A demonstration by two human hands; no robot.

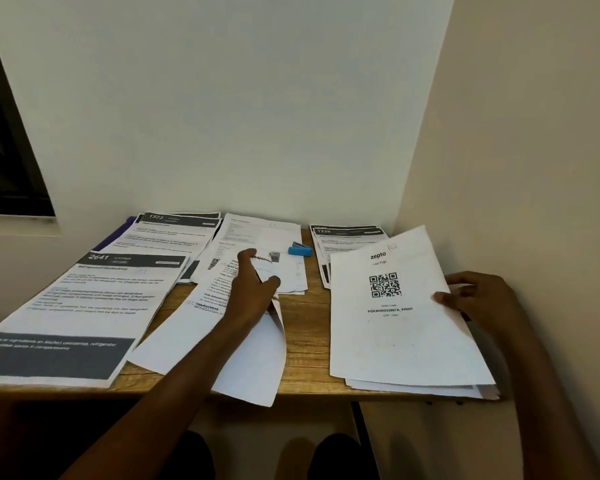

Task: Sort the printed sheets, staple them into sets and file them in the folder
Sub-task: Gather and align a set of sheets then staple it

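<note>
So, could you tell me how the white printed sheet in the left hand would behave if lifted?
The white printed sheet is probably floppy, since its edge already curls under the left hand. It also overhangs the wooden table, so it might slide easily.

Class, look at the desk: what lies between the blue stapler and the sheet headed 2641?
In the head view, overlapping white printed sheets and the left hand gripping one lie between the blue stapler and the 2641 sheet.
</note>
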